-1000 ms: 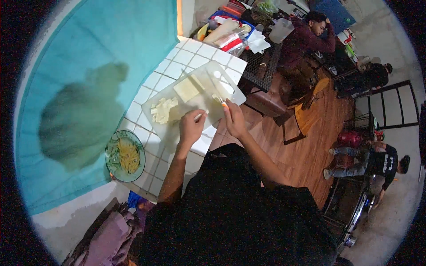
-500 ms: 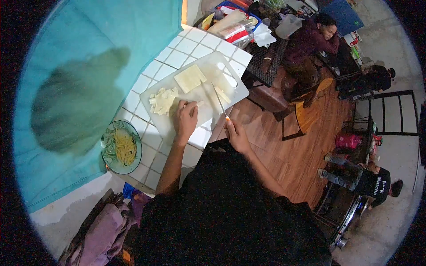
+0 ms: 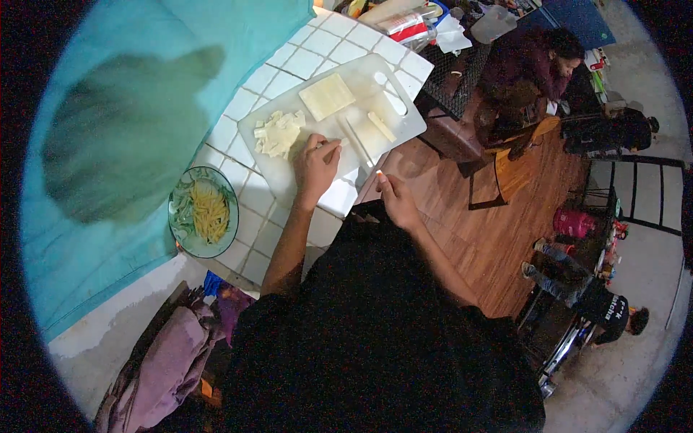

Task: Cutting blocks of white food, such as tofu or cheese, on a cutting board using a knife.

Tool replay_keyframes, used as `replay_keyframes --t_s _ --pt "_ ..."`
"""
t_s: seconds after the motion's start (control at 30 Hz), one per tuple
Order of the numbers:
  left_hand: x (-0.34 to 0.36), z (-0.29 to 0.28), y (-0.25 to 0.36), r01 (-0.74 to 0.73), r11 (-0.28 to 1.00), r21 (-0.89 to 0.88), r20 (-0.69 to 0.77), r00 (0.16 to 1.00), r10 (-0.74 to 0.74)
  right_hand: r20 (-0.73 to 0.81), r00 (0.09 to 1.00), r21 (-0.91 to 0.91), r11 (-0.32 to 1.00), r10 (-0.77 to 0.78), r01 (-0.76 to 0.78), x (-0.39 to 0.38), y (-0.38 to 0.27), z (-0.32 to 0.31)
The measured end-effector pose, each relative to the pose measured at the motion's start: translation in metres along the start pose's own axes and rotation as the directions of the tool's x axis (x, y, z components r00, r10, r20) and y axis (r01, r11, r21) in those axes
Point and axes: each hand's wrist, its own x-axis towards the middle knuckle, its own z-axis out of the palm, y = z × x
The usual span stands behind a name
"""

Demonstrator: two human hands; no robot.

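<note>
Some cheese is cut into a pile (image 3: 278,133) near the board's (image 3: 267,169) left edge; one slab (image 3: 327,96) is left; left hand (image 3: 315,167) presses the board; right hand (image 3: 393,198) pinches a small bit.

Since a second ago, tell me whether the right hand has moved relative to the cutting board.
Yes. The right hand has pulled back off the white cutting board toward the body and now sits past the tiled counter's edge.
</note>
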Motion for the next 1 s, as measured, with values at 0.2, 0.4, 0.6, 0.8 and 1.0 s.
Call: replay_keyframes --t_s 0.2,0.4,0.6,0.8,1.0 --pt "0.000 0.000 0.000 0.080 0.991 -0.107 -0.072 0.994 -0.088 0.072 0.997 -0.117 0.993 0.039 -0.030 -0.002 -0.010 0.003" --pt "-0.002 0.001 -0.003 0.099 0.978 -0.185 -0.083 0.990 -0.116 0.104 0.994 -0.121 0.993 0.018 -0.006 0.000 -0.014 0.009" --pt "-0.002 0.002 -0.006 0.078 0.983 -0.165 -0.068 0.994 -0.090 0.111 0.994 -0.157 0.987 -0.015 0.033 0.001 -0.019 0.012" --pt "-0.003 0.005 -0.009 0.083 0.984 -0.158 -0.070 0.993 -0.095 0.060 0.998 -0.301 0.953 -0.022 0.039 -0.002 -0.026 0.021" --pt "-0.002 0.005 -0.009 0.044 0.985 -0.166 -0.087 0.994 -0.059 0.075 0.997 -0.416 0.909 0.006 0.026 0.009 -0.041 0.024"
